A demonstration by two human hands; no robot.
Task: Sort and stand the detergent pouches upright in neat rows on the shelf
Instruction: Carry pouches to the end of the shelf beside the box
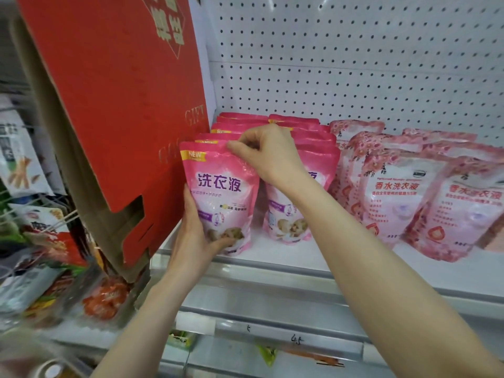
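— Both forearms reach up from below, and the left hand (200, 236) cups the bottom corner of the front pink pouch (221, 197), thumb up its left side and fingers curled under its base. What is the other one doing?

— Above it, the right hand (266, 152) pinches the same pouch's top seal, so both hands are clamped on that one pouch, one low, one high. It stands at the front edge of the shelf (272, 257), close beside the red gift box (114, 105) to the left of the hands.

— So which step is this?

— Squaring up the front pouch of the left row, I would say. Behind the hands, more pink pouches (240, 124) are filed upright, and a second row (289, 216) stands just right of the left hand, under the right forearm.

— And next?

— Probably let go gently so it stays standing, then turn to the floral pouches (395, 197) well right of the hands; those lean and overlap, so they likely need straightening against the pegboard (354, 64) at the far back.
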